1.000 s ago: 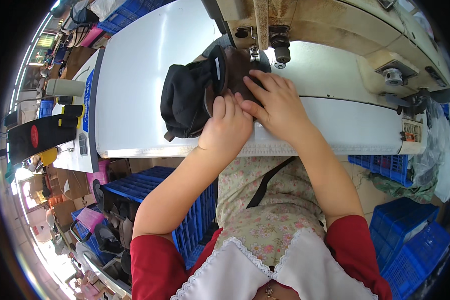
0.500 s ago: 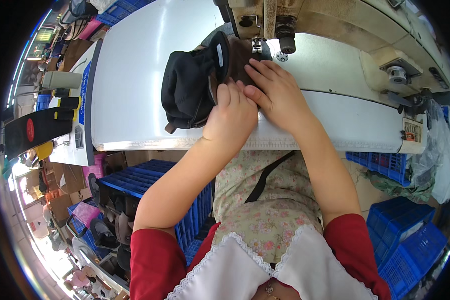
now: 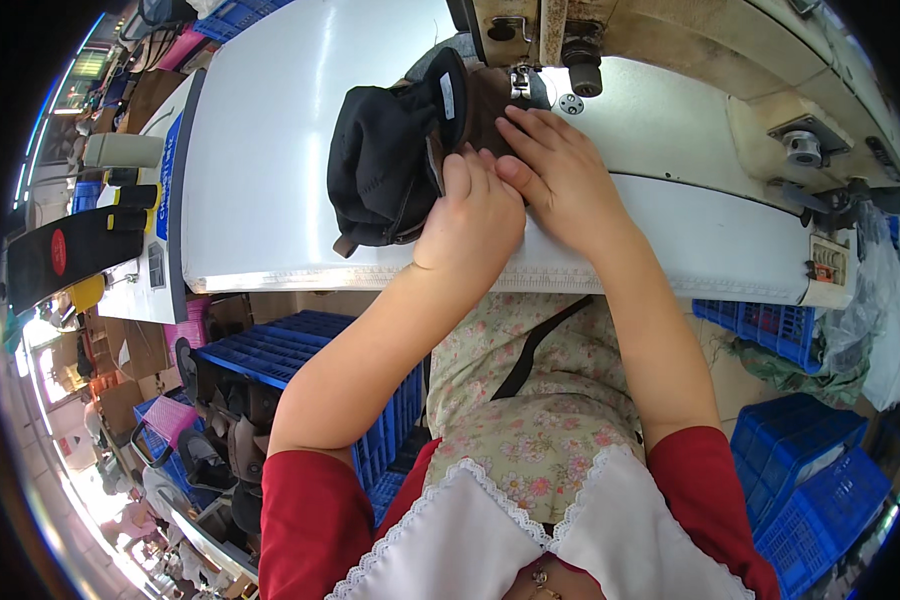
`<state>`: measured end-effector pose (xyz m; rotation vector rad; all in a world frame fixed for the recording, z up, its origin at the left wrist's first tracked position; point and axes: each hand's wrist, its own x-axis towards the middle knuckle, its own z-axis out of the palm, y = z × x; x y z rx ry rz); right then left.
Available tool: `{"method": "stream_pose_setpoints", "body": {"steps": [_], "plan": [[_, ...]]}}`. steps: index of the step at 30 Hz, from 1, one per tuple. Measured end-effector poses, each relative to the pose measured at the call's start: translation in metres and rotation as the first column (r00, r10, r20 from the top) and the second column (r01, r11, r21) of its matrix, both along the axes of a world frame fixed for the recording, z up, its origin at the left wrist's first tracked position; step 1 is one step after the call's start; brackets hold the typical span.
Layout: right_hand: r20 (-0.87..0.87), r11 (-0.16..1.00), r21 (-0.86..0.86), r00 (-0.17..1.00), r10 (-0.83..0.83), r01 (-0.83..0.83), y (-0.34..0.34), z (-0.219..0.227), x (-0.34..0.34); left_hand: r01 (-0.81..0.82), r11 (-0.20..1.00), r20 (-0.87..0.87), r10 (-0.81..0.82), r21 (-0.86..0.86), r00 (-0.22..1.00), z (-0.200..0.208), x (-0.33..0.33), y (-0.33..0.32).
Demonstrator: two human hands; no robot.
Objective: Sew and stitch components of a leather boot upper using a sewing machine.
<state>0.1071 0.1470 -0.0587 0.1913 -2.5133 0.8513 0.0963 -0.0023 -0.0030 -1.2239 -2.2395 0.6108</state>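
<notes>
At upper centre, a black-and-brown cap (image 3: 380, 160) lies on the white surface (image 3: 270, 150), its brown part at the sewing-machine presser foot (image 3: 520, 86), seemingly mid-seam, remainder unclear, left hand (image 3: 473, 215) gripping its edge, right hand (image 3: 572, 182) spread flat.

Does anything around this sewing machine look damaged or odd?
Yes: brown, rust-like stains mark the sewing machine, standing out against its cream paint. The black cap by the left hand shows no clear damage.
</notes>
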Motion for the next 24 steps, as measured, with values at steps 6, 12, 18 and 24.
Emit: {"method": "stream_pose_setpoints", "body": {"steps": [6,12,18,24], "plan": [[-0.019,1.000,0.009,1.000,-0.007,0.007,0.001,0.000,0.002,-0.009,1.000,-0.009,0.008,-0.021,1.000,-0.002,0.001,0.001],[0.002,0.999,-0.032,1.000,-0.025,0.025,-0.003,0.004,0.017,-0.006,0.999,-0.063,0.004,-0.040,0.998,-0.007,0.003,-0.002],[0.000,0.999,-0.006,0.999,-0.034,0.034,-0.004,0.010,0.018,-0.012,0.999,-0.061,0.009,-0.045,0.998,-0.009,0.003,-0.002],[-0.004,1.000,-0.019,1.000,-0.020,0.020,-0.003,0.010,0.017,0.022,1.000,-0.087,-0.023,-0.017,0.996,-0.009,0.003,-0.002]]}}
